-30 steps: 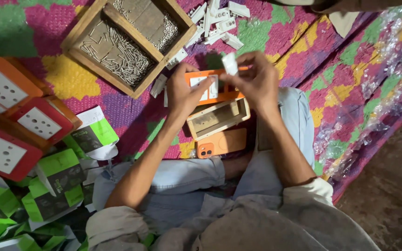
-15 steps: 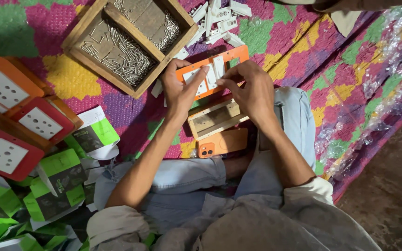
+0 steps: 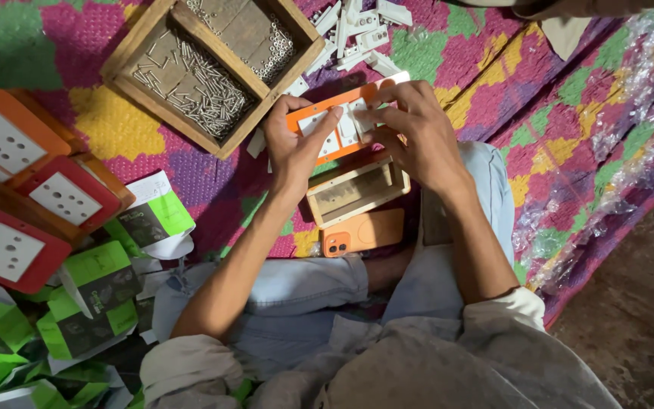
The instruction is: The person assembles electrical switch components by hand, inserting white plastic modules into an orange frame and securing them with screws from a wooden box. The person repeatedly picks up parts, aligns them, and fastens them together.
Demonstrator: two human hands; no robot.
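Observation:
My left hand (image 3: 295, 144) grips the left end of an orange switch plate (image 3: 306, 117) with white inserts, thumb pressed on its face. My right hand (image 3: 416, 135) holds the plate's right side, its fingertips on a small white switch piece (image 3: 360, 121) set into the plate. Just below the plate lies a small open wooden box (image 3: 357, 189) on the mat. An orange phone (image 3: 363, 232) lies below that, by my crossed legs.
A wooden two-compartment tray (image 3: 213, 57) of metal screws sits at upper left. Loose white switch parts (image 3: 357, 26) lie at top centre. Orange and red plates (image 3: 17, 182) stack at far left, above green and white cartons (image 3: 92, 291). A clear plastic strip (image 3: 615, 151) runs along the right.
Both hands lowered from holding a white piece above the plate. The right hand has brought that piece down onto the orange plate, and the left hand now grips the plate's left end.

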